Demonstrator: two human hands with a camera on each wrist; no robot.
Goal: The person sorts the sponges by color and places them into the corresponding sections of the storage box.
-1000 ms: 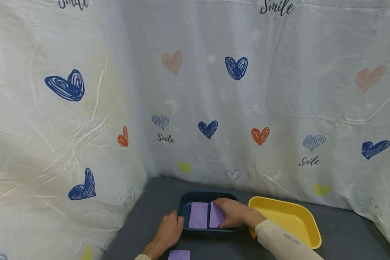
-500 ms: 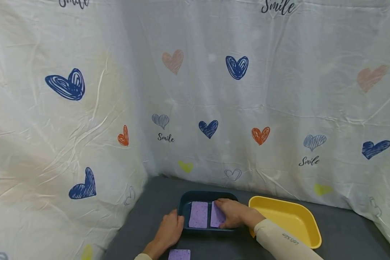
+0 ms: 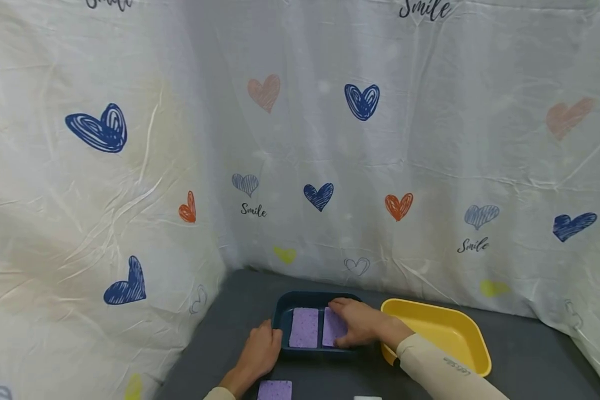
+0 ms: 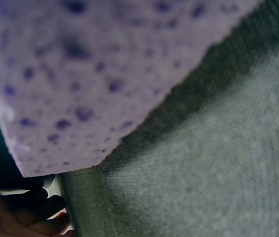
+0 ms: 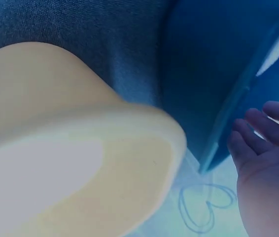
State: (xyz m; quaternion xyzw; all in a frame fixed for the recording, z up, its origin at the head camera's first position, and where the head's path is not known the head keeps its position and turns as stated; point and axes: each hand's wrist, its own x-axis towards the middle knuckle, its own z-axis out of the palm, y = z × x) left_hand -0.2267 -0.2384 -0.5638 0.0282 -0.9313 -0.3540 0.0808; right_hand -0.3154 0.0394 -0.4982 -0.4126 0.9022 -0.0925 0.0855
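Note:
A dark blue divided tray [image 3: 308,352] stands at the back of the table. A purple speckled sponge [image 3: 304,328] lies in its left compartment and another purple sponge [image 3: 332,326] in the right one, partly covered. My left hand [image 3: 259,350] holds the tray's left rim. Over the right sponge, my right hand [image 3: 360,322] is spread, thumb near its front edge and fingers towards the back; its palm and loosely extended fingers show in the right wrist view. A third purple sponge [image 3: 275,390] lies in front, looming large as a sponge [image 4: 80,89] in the left wrist view.
A yellow tray [image 3: 472,333] stands right of the blue one, partly behind my right sleeve. The corner of a white object [image 3: 367,398] shows at the bottom edge. A white curtain [image 3: 320,139] printed with hearts hangs behind the grey table [image 3: 220,328].
My right hand's fingers have spread and lifted slightly off the right sponge. The left hand stays at the tray rim. The view has tilted slightly, and a white corner now shows at the bottom.

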